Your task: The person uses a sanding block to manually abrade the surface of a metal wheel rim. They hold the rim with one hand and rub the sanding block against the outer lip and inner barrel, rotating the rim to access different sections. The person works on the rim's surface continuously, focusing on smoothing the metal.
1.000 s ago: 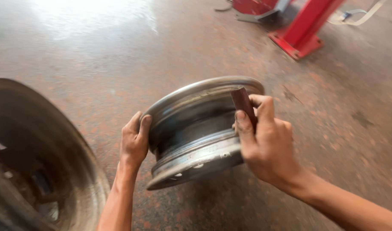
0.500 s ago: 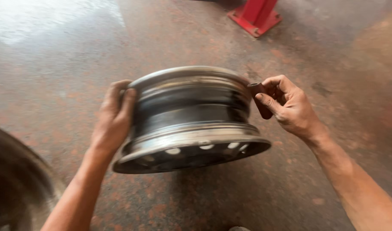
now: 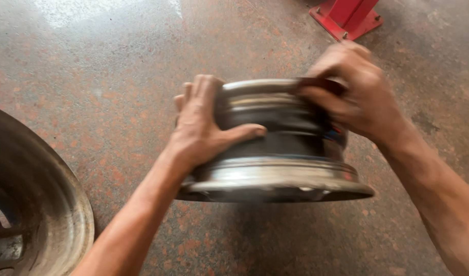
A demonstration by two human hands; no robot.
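Since half a second ago your right hand (image 3: 360, 94) has slid from the side of the steel wheel rim (image 3: 280, 148) up onto its top edge, and your left hand (image 3: 206, 125) has shifted from cupping the left side to lying flat across the barrel, thumb stretched along the middle.

Right now the rim is tipped up on the speckled concrete floor (image 3: 91, 76), the wide lower flange facing you. Your left hand is spread open and just pressing on it, no real grip closed around anything. Your right hand's grip is pinched shut on a small dark brown strip (image 3: 316, 83), looks like a bit of abrasive paper, held against the upper lip.

Progress-wise, my guess is you're mid-way through rubbing down the edge. The lower flange looks bright while the barrel is dark, but I can't say how much of the lip is finished.

Hard to read: the right hand is motion-blurred, so what that strip is stays unclear. The rim's far side is hidden. A second rim (image 3: 35, 214) is cut off at the left, and only the foot of a red stand (image 3: 347, 18) shows up top.
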